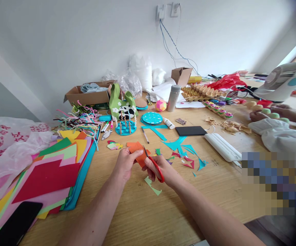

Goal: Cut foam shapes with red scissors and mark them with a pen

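My left hand [126, 161] pinches a piece of orange paper [134, 147] between thumb and fingers, above the middle of the table. In my right hand [160, 168] is a pair of scissors [159, 173] with red handles, fingers wrapped around the loops. Its dark blades lie against the right edge of the orange paper. Below my hands a pale green paper scrap [153, 186] rests on the wood. Beyond them are a small pile of coloured cut-out shapes [114, 145] and a pen [145, 135]. Blue paper offcuts [175, 144] lie to the right.
Stacked coloured paper [47, 177] and a black phone [16, 222] cover the left side. Further back stand a panda bag [123, 104], blue discs [151, 118] and a grey bottle [174, 98]. A power strip [222, 147] lies right; another person's hand [258, 116] is beyond it.
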Tool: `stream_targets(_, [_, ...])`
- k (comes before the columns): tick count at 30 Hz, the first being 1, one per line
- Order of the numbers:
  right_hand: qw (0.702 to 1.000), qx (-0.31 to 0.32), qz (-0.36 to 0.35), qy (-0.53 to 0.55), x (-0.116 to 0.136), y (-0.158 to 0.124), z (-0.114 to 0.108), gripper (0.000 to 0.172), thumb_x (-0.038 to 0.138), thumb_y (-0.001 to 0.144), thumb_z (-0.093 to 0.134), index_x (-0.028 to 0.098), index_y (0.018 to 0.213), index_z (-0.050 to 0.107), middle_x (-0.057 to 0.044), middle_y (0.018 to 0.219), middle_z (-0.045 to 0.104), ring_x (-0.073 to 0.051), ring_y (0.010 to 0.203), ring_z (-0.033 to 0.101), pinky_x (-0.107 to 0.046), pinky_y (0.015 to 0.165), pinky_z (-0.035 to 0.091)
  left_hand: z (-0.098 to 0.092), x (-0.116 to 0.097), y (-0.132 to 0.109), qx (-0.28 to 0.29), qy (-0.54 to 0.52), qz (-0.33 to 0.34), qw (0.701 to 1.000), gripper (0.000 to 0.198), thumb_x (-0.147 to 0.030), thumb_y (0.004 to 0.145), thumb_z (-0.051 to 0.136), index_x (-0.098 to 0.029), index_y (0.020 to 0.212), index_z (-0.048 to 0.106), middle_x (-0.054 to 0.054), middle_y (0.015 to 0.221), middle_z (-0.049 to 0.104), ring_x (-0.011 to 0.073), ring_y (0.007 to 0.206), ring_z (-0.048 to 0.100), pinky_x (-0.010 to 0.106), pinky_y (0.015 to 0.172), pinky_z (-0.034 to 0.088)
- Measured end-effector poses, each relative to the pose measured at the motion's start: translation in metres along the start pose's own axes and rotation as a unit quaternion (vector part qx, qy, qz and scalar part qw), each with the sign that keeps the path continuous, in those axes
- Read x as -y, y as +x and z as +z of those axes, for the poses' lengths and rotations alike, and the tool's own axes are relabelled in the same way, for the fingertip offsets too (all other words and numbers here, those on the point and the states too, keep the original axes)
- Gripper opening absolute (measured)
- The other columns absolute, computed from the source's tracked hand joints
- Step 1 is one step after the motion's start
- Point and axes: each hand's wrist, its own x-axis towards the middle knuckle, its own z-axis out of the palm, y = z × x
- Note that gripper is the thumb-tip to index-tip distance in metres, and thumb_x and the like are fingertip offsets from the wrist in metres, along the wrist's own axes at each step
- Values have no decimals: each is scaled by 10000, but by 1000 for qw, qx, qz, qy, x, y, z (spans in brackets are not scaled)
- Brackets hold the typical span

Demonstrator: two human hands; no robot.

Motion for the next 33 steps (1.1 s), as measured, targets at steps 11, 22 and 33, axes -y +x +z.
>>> stream_targets(11, [1000,-9,11,6,2,-1,1,689,816,693,490,134,673,591,22,444,512,-72,348,449,-190,347,295,0,-1,1,-2,-3,1,1000,218,-277,575,778,-135,664,640,20,638,657,133,558,575,247,543,460])
stream_targets(22, [1000,-8,23,13,3,-1,1,704,825,666,507,127,664,600,25,427,505,-64,334,446,-176,333,290,-1,-1,1,18,6,4,1000,197,-283,603,756,-142,643,626,19,609,649,131,532,564,246,530,447])
stream_targets(33, [999,-8,37,19,6,-3,1,605,744,667,598,141,631,579,37,398,490,-64,322,445,-161,311,277,-2,-2,1,5,5,2,1000,241,-309,575,776,-139,649,623,4,594,640,117,523,551,234,527,424])
